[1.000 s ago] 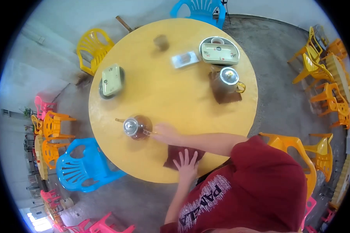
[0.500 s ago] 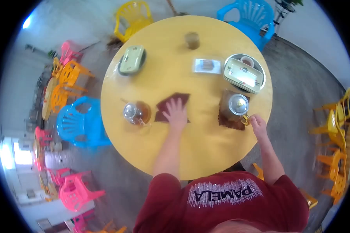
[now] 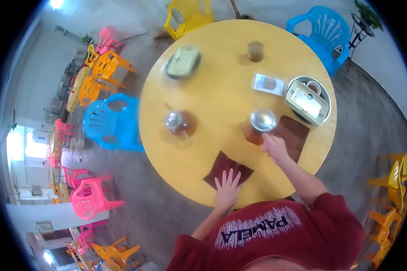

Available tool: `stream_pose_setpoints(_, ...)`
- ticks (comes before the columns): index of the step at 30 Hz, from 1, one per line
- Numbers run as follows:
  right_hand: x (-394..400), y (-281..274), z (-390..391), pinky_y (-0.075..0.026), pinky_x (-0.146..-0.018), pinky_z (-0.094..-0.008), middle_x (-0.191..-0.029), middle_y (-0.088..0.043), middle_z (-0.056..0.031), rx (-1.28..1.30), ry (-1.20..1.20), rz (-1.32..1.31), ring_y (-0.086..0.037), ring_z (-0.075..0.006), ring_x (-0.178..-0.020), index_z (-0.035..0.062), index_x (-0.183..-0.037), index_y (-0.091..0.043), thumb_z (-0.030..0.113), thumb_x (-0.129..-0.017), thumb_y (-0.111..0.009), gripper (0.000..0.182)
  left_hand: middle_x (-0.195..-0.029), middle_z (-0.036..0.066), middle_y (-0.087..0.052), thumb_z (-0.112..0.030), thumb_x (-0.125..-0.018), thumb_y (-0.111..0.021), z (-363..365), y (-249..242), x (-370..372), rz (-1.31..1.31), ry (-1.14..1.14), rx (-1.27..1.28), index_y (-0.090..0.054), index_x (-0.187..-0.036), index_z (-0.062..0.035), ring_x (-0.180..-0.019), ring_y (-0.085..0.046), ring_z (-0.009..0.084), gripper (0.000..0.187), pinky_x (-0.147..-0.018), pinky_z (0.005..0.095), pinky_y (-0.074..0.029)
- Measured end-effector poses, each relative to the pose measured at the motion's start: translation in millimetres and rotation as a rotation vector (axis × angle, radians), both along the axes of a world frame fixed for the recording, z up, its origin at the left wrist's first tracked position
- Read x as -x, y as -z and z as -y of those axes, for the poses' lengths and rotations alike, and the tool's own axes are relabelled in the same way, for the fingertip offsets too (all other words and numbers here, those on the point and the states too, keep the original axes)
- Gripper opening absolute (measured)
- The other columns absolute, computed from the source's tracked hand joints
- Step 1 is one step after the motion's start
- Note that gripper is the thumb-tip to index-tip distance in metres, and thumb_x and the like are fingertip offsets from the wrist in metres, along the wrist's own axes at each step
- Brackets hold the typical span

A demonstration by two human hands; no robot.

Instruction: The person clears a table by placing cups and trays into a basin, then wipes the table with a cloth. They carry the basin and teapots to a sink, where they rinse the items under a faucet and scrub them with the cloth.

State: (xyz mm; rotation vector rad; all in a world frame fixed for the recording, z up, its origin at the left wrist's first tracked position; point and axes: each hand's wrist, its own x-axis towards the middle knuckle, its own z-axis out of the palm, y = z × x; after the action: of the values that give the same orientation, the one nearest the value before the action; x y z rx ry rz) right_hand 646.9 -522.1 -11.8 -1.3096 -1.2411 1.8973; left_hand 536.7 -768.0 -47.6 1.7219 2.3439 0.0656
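My left hand (image 3: pixel 228 189) lies flat with fingers spread on a maroon cloth (image 3: pixel 221 163) near the table's front edge. In my right hand (image 3: pixel 274 147) is the handle of a glass teapot (image 3: pixel 262 121) with a shiny metal lid and amber liquid in it. The teapot is just left of a brown cloth mat (image 3: pixel 295 133). A second glass teapot (image 3: pixel 182 123), also metal-lidded and holding amber liquid, stands further left on the yellow round table (image 3: pixel 212 97).
At the right, a round tray (image 3: pixel 328 105) holds pale rectangular dishes (image 3: pixel 307 103) and a cup (image 3: pixel 314 87). A small white packet (image 3: pixel 268 84), a glass (image 3: pixel 255 52) and a lidded pale box (image 3: pixel 184 61) stand farther back. Blue chairs (image 3: pixel 111 122) and a yellow chair (image 3: pixel 191 18) surround the table.
My right hand has moved the teapot leftward off the brown mat. My left hand has drawn the maroon cloth toward the front edge. The view has shifted slightly.
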Motion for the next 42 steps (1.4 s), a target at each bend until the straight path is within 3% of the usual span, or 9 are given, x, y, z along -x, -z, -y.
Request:
stream_pose_setpoints(2,49.0,-8.8,-3.3,-0.038,-0.053,-0.0277,-0.06,-0.055,-0.0032,0.027,-0.007,-0.084,-0.049,-0.0117,-0.055,0.0047,-0.063,-0.059,0.038,-0.085,-0.063,0.04,-0.148,0.01,-0.026,-0.038,-0.089,-0.049,-1.8,4.6,1.3,0.007,-0.013,-0.025,-0.034,-0.141,-0.0215,-0.137,-0.02,0.0352,0.056,-0.105,0.0633,-0.012)
stream_pose_setpoints(8,186.6,25.8,-3.4,-0.043,-0.059,-0.031,-0.069,-0.058,-0.0059,-1.226,-0.064,0.101,-0.055,-0.0171,-0.064,0.0051,-0.082,-0.062,0.042,-0.088,-0.056,0.038,-0.148,0.009,-0.026,-0.041,-0.087,-0.052,1.9,14.8,8.8,0.051,0.016,-0.037,-0.034,-0.14,-0.0233,-0.137,-0.02,0.0339,0.059,-0.104,0.0656,-0.01)
stream_pose_setpoints(14,210.0,0.8,-10.5,-0.046,-0.076,-0.0373,-0.087,-0.064,-0.018,-0.213,-0.315,0.046,-0.06,-0.0292,-0.084,0.0017,-0.085,-0.066,0.046,-0.088,-0.052,0.046,-0.148,0.01,-0.025,-0.042,-0.085,-0.052,5.5,27.7,9.2,0.028,0.034,-0.042,-0.036,-0.139,-0.0239,-0.137,-0.02,0.0355,0.059,-0.102,0.0678,-0.012)
stream_pose_setpoints(18,118.0,-37.7,-25.3,-0.041,-0.088,-0.0392,-0.109,-0.055,-0.015,-0.917,-0.399,0.51,-0.05,-0.0292,-0.103,0.0056,-0.099,-0.059,0.036,-0.087,-0.056,0.032,-0.148,0.01,-0.028,-0.036,-0.087,-0.053,1.6,25.7,8.5,0.027,0.009,-0.043,-0.037,-0.14,-0.0229,-0.137,-0.021,0.0345,0.057,-0.104,0.0661,-0.009)
stream_pose_setpoints(22,-48.7,-30.2,-79.3,-0.035,-0.098,-0.0379,-0.118,-0.051,-0.0153,-1.125,0.274,0.494,-0.046,-0.0317,-0.112,0.0071,-0.118,-0.052,0.018,-0.085,-0.061,0.036,-0.147,0.012,-0.029,-0.027,-0.091,-0.048,-27.8,12.4,9.6,0.029,0.028,-0.029,-0.04,-0.137,-0.0177,-0.136,-0.021,0.0365,0.048,-0.105,0.0641,-0.01)
stream_pose_setpoints(26,-175.4,11.6,-149.8,-0.049,-0.083,-0.0382,-0.114,-0.053,-0.0182,-0.788,0.722,0.569,-0.059,-0.0282,-0.098,0.0016,-0.124,-0.045,0.02,-0.089,-0.052,0.04,-0.148,0.01,-0.028,-0.025,-0.094,-0.043,-101.0,19.9,2.7,0.173,-0.14,-0.151,-0.039,-0.138,-0.0176,-0.137,-0.019,0.0352,0.044,-0.105,0.0637,-0.007)
stream_pose_setpoints(29,-198.0,16.8,-177.9,-0.056,-0.066,-0.0376,-0.104,-0.058,-0.0168,0.059,0.32,0.229,-0.065,-0.0256,-0.08,0.0032,-0.123,-0.045,0.028,-0.092,-0.047,0.039,-0.149,0.01,-0.024,-0.027,-0.096,-0.04,-155.9,18.6,-9.0,0.189,-0.203,-0.13,-0.038,-0.139,-0.0183,-0.139,-0.014,0.0344,0.044,-0.105,0.0638,0.0)
stream_pose_setpoints(36,-200.4,32.4,-210.9,-0.058,-0.052,-0.0364,-0.091,-0.063,-0.0129,0.384,0.054,-0.092,-0.067,-0.0259,-0.07,0.0041,-0.117,-0.048,0.023,-0.093,-0.039,0.032,-0.148,0.01,-0.025,-0.027,-0.092,-0.047,-163.1,44.9,-40.5,-0.022,-0.176,-0.144,-0.034,-0.141,-0.0213,-0.138,-0.017,0.034,0.051,-0.106,0.0625,-0.006)
stream_pose_setpoints(42,-194.3,36.6,-200.2,-0.055,-0.046,-0.0318,-0.089,-0.063,-0.0147,0.24,0.207,-0.115,-0.065,-0.025,-0.065,-0.0016,-0.11,-0.049,0.007,-0.09,-0.042,0.022,-0.146,0.009,-0.03,-0.023,-0.086,-0.053,-85.2,24.9,-82.7,0.0,-0.181,-0.126,-0.037,-0.139,-0.0208,-0.136,-0.023,0.0328,0.055,-0.107,0.0605,-0.014)
